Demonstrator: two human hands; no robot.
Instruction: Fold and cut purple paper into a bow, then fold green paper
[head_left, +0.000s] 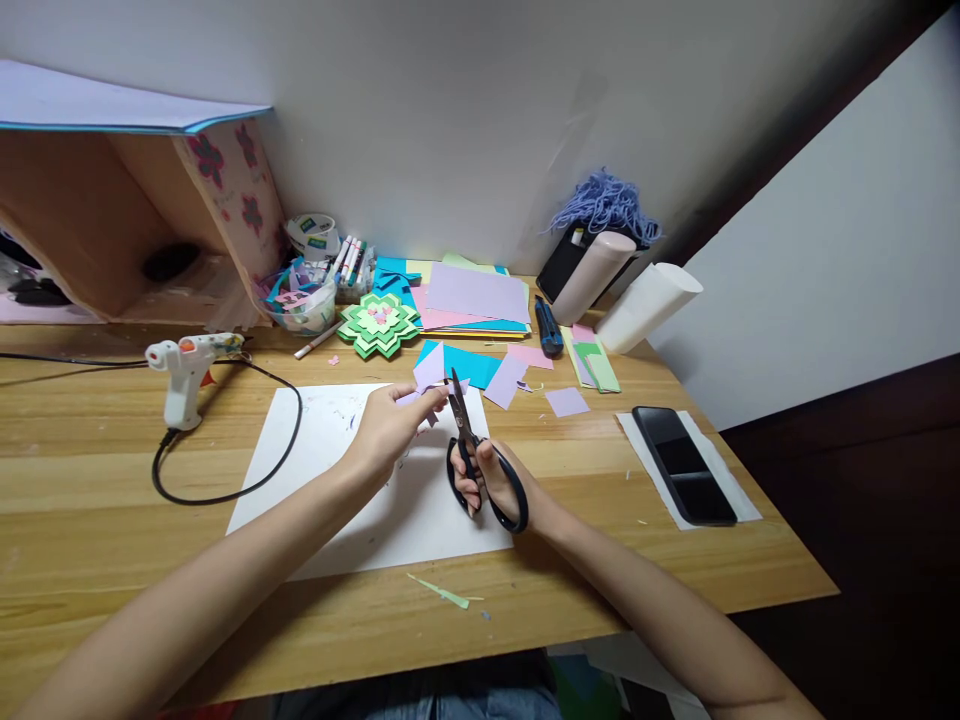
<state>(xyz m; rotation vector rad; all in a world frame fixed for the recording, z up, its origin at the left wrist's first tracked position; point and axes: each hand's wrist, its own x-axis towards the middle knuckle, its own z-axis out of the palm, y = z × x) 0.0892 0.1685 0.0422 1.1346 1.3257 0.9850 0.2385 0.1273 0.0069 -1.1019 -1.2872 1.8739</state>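
Observation:
My right hand (pixel 491 478) grips black-handled scissors (pixel 462 415), thumb and fingers through the loops. The dark blades point up and away, slightly apart, right beside the fingertips of my left hand (pixel 394 420). That hand is closed in a pinch at a lilac paper piece (pixel 430 366), which shows behind and above the fingers; its lower part is partly hidden. Both hands are above a white sheet (pixel 337 525) lying on the table. Just beyond them lie a blue paper strip (pixel 472 366) and a lilac rectangle (pixel 506 382).
A white glue gun (pixel 184 375) stands at left, its black cable (pixel 225 500) looping onto the sheet. A green layered paper flower (pixel 379 325), stacked coloured paper (pixel 480 295), a box cutter (pixel 548 328) and paper rolls (pixel 649 308) stand behind. A phone (pixel 684 465) lies right.

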